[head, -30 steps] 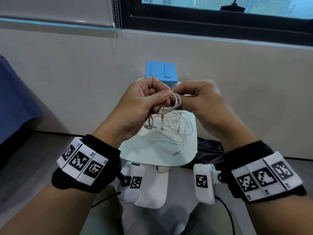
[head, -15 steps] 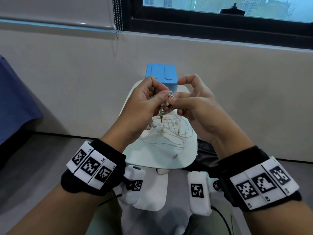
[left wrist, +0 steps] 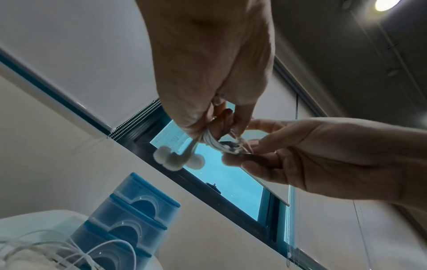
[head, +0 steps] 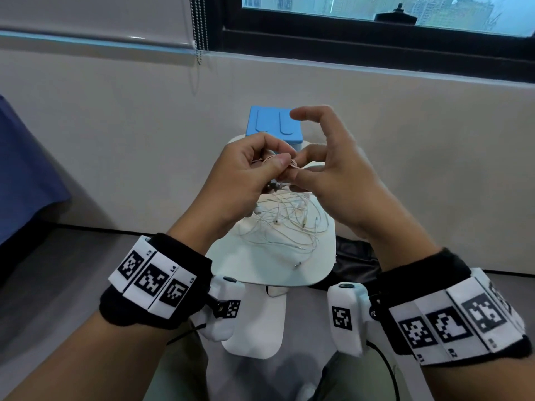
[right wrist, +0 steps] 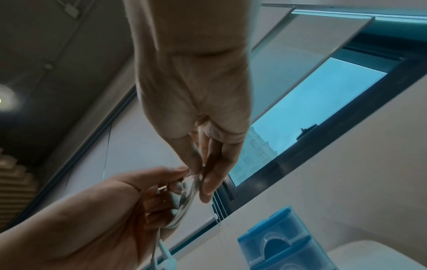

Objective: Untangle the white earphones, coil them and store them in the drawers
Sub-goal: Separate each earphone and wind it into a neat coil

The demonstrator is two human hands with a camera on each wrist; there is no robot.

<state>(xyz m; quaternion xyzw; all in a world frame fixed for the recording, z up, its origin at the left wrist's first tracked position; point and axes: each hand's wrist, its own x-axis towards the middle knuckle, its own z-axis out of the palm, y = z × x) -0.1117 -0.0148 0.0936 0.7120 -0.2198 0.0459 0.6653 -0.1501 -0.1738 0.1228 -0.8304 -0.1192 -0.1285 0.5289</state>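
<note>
At the centre of the head view, the left hand grips a small coil of white earphones, thumb pressed over the loops, which the fingers mostly hide. The right hand pinches the same coil from the right, its index finger raised and curled; where its fingertips meet the cable is hard to make out. In the left wrist view the earbuds hang blurred below the left fist. More tangled earphones lie on the white table below the hands. The blue drawers stand at the table's far edge, partly covered by the hands.
</note>
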